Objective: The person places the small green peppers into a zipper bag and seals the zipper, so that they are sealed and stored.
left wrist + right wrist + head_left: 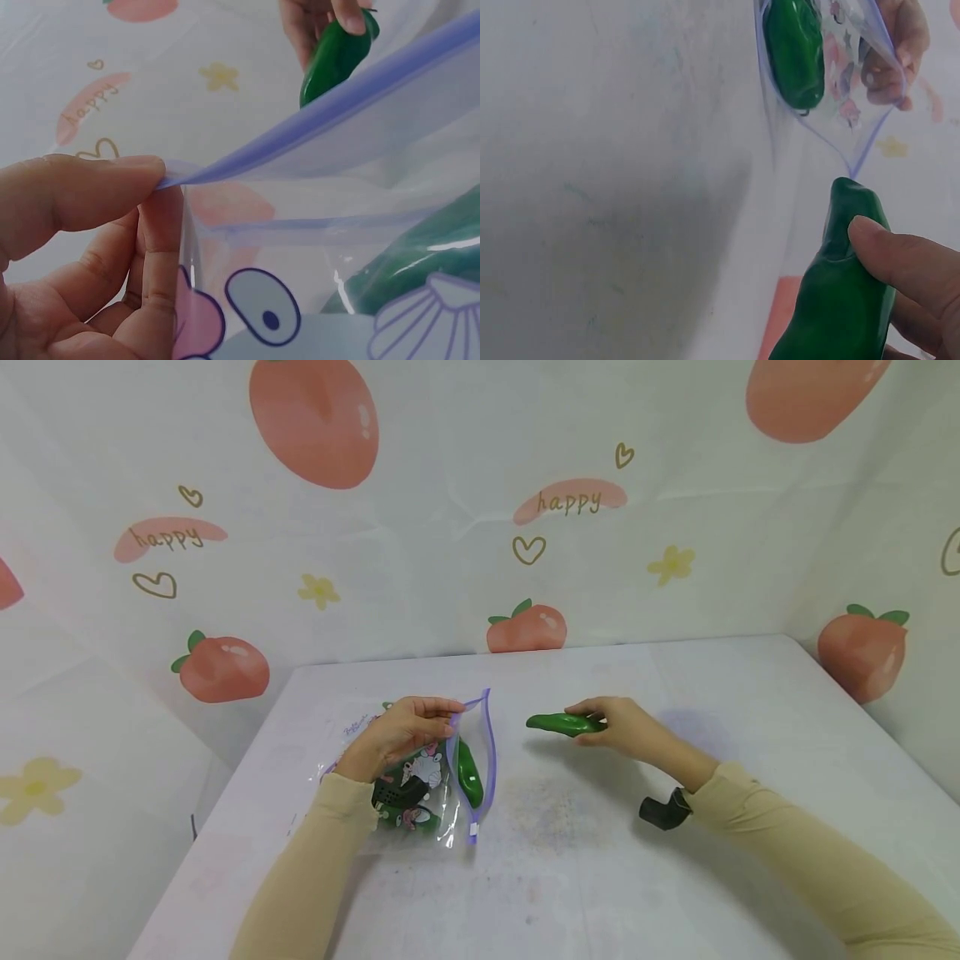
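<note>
My left hand (401, 731) pinched the bag (450, 777) open on the counter (675, 860); my right hand (626, 727), well apart, gripped a green pepper (562, 723).

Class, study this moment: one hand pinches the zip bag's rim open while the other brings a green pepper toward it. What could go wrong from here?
1. The left hand pinches only one edge of the zip bag, so the mouth may sag shut or too narrow for the green pepper.
2. Another pepper already lies just inside the opening and could block the way or get pushed out.
3. The right hand holds its pepper at one end, so it might slip.
</note>
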Demonstrator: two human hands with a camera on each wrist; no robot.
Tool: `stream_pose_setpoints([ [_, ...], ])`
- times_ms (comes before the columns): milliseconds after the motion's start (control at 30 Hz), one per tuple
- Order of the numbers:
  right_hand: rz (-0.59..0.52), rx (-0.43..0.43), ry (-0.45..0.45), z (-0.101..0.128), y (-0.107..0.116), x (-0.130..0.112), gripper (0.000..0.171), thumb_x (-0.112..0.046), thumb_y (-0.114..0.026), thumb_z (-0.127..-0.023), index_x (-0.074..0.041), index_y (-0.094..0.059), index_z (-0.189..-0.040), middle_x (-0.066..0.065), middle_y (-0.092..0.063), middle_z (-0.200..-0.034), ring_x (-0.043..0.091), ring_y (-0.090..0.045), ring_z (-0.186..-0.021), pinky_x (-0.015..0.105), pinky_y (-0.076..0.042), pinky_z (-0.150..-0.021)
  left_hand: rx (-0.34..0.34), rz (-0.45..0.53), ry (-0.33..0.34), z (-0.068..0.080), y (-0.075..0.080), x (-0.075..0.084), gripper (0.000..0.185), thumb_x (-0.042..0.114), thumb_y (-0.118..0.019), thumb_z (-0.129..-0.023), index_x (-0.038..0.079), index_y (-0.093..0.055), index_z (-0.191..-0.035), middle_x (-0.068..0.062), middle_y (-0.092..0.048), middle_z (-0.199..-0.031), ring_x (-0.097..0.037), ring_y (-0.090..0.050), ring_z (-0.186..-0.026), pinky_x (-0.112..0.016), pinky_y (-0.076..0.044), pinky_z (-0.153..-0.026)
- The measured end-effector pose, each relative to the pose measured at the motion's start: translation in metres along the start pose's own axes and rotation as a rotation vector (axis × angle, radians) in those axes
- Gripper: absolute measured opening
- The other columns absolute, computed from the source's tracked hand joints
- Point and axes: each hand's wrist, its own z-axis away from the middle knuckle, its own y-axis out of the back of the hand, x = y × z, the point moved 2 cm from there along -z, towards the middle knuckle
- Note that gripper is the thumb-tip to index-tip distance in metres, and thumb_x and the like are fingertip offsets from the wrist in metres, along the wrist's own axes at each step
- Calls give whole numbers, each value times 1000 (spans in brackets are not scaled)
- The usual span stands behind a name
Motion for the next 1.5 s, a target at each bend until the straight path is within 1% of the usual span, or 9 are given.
stream_pose_setpoints([
  [67,-8,-4,10,1,-2,-3,46,-16,-77,-82,-4,-64,-125,13,-68,-112,21,-62,-93,31,-47,-76,5,-6,2,0,0,0,49,-6,-56,-91,-17,-40,-136,3,-60,-100,-6,-55,-77,-18,-44,-62],
  [300,-28,-36,6,1,-7,-9,46,-17,-77,-82,-5,-65,-125,8,-69,-105,18,-62,-91,28,-48,-71,20,-24,1,2,0,1,44,-4,-58,-91,-12,-47,-133,4,-60,-100,-6,-52,-76,-18,-43,-60],
  [433,-39,-45,1,1,-11,-12,46,-17,-78,-81,-7,-65,-124,7,-69,-104,19,-63,-92,27,-48,-69,14,-26,-1,2,0,2,46,-4,-58,-91,-13,-45,-134,3,-59,-99,-6,-51,-74,-18,-43,-58],
  [667,-56,-47,34,0,-18,-15,44,-15,-79,-80,-5,-67,-122,9,-69,-106,22,-64,-94,27,-49,-71,20,-27,6,1,-1,2,46,-5,-56,-91,-14,-44,-135,3,-59,-101,-6,-53,-76,-18,-43,-61],
  [900,-76,-64,25,-3,-26,-19,44,-16,-79,-80,-6,-67,-121,12,-69,-110,26,-65,-98,26,-50,-68,29,-17,10,1,0,1,44,-5,-59,-90,-11,-48,-133,3,-59,-99,-6,-53,-78,-18,-44,-61],
  [1133,-87,-77,43,-3,-32,-28,45,-18,-80,-80,-6,-67,-121,12,-68,-113,26,-65,-98,28,-52,-71,16,-26,8,0,0,0,43,-4,-58,-91,-10,-49,-132,3,-58,-101,-7,-51,-75,-20,-42,-59],
  [1267,-86,-84,53,-5,-38,-31,45,-18,-80,-79,-5,-67,-120,11,-69,-111,24,-65,-96,27,-51,-72,15,-23,8,1,-2,1,43,-5,-57,-91,-11,-47,-133,3,-58,-102,-7,-52,-76,-19,-42,-59],
  [1367,-87,-98,44,-7,-43,-33,45,-19,-81,-78,-5,-67,-120,9,-69,-109,22,-65,-95,27,-51,-73,16,-13,6,1,-3,1,44,-5,-57,-91,-13,-46,-133,1,-58,-105,-7,-53,-78,-19,-44,-61],
  [1500,-82,-120,28,-8,-48,-36,45,-19,-81,-79,-6,-68,-119,7,-69,-109,19,-62,-93,29,-51,-76,19,-8,9,1,-3,1,47,-5,-57,-91,-15,-43,-135,1,-58,-106,-8,-51,-75,-20,-43,-60],
])
